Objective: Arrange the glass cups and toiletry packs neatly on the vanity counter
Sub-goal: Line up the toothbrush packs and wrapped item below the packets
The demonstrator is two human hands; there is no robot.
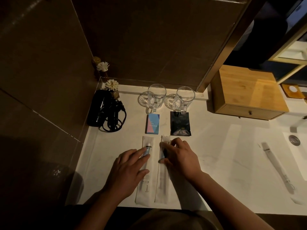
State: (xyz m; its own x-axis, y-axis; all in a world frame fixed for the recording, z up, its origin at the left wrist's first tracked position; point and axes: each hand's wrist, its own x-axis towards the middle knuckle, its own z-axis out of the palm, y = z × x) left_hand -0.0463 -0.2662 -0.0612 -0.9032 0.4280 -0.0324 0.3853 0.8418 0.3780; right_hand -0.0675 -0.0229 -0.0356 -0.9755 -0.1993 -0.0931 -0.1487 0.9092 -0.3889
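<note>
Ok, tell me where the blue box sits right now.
In the head view, the blue box lies flat on the counter, in front of the left glass and left of the black sachet, beyond the two long packs.

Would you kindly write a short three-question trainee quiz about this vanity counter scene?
1. True or false: both glass mugs stand upright on coasters.
2. How many long white sachets lie under the hands?
3. Which item lies left of the black packet: A) hair dryer, B) blue-pink box, C) wooden drawer box?

Key: 1 true. 2 two: left hand on the left sachet, right hand on the right sachet. 3 B, the blue-pink box.
</note>
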